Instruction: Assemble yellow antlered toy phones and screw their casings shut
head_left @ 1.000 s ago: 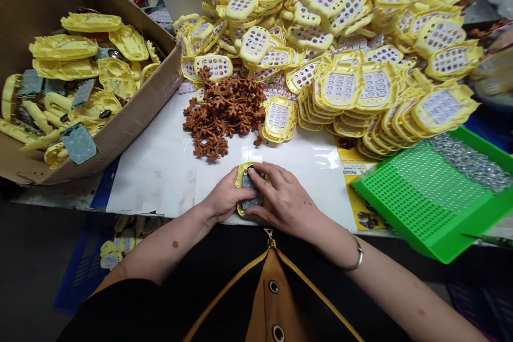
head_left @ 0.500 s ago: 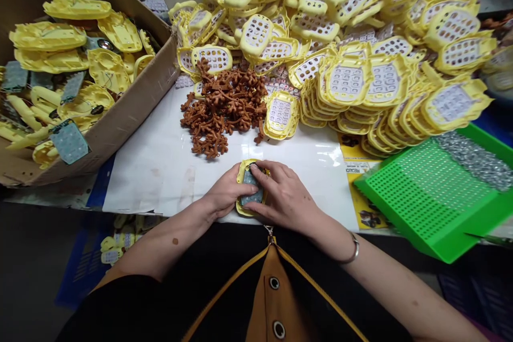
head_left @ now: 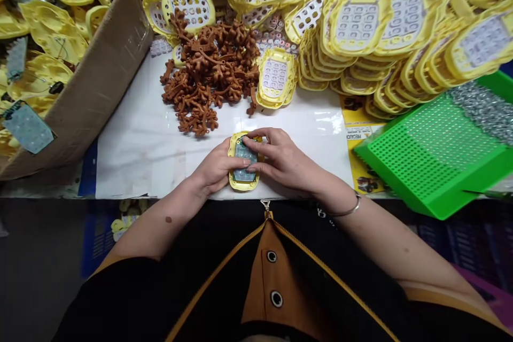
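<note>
Near the front edge of the table, a yellow plastic shell (head_left: 242,186) lies open side up with a blue-green circuit board (head_left: 245,173) inside it. My left hand (head_left: 215,166) is closed around the shell's left side, its thumb flat across the board. From the right, my right hand (head_left: 284,160) touches the board with bent fingertips near its top end, and the thumb sits at its right edge. A pile of brown antler-shaped plastic pieces (head_left: 216,69) lies behind my hands. Beside that pile rests a yellow keypad shell (head_left: 276,76) with white keys fitted.
On the left stands a cardboard box (head_left: 108,59) of yellow shells with wires and boards. Stacked keypad shells (head_left: 355,26) fill the back right. A green perforated basket (head_left: 428,155) holding small silvery metal parts (head_left: 483,109) overhangs the table's right front edge.
The view has shifted, so things on the table appear larger and higher. My right fingers have drawn up slightly, baring more of the board. Both hands remain on the same piece.
</note>
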Tool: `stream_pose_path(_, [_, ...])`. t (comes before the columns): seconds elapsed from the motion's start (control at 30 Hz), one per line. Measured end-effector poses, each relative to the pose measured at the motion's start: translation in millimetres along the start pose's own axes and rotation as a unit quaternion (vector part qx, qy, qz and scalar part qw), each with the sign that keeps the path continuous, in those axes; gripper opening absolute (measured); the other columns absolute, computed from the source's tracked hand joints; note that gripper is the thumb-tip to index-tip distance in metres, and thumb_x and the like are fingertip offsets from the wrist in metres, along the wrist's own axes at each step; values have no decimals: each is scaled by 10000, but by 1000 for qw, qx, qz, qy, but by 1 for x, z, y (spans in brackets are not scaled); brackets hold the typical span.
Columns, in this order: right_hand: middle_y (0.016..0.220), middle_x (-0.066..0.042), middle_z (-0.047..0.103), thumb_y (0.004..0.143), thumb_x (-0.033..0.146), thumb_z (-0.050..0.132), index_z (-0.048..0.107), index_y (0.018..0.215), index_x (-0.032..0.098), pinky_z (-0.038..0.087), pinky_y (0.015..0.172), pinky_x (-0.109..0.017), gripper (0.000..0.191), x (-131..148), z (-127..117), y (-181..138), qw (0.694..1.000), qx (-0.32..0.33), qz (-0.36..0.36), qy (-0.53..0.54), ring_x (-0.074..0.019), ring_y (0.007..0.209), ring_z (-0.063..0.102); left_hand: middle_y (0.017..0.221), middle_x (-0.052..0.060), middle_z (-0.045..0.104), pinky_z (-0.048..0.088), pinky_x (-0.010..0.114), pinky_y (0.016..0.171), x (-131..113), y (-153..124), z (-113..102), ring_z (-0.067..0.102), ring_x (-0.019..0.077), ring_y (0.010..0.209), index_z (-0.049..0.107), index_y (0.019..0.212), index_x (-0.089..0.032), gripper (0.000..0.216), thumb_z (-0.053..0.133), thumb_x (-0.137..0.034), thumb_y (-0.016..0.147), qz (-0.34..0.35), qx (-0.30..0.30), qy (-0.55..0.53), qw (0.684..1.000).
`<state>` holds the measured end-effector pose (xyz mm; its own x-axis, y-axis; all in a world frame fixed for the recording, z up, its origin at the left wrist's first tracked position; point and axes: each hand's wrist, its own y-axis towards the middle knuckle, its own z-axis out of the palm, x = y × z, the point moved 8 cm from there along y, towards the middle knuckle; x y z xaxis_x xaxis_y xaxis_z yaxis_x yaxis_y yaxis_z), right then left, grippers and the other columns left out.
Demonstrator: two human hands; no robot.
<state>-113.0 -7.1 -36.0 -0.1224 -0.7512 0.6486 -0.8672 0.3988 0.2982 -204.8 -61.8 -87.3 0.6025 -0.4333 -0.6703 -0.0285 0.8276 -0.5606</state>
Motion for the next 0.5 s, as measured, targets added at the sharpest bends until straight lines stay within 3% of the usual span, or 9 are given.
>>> stream_pose_path(0.33, [1277,-146,546,885,469,531,489,1334,240,460,971,-527,506,3,0,3,1000,-8,1,16,-283,1178,523,865,21,654,492,287,710,-4,-4,1,625,170,778,578,1049,-151,515,726,-23,572,0,-8,32,999])
stream_pose_path(0.4, [1314,-143,525,880,482,537,477,1341,243,467,991,-509,522,9,-18,-6,999,-34,0,7,-270,1212,515,876,33,670,501,276,702,-9,-8,8,636,173,784,581,1065,-145,515,736,-36,586,-1,-3,53,999])
stream_pose_path(0.5, [1320,-112,527,841,471,602,537,1282,290,457,1009,-549,481,7,-80,-48,982,-158,85,-60,-309,1245,499,929,62,697,527,312,734,-13,-11,23,658,196,806,589,1041,-147,479,763,-75,600,-30,14,85,996])
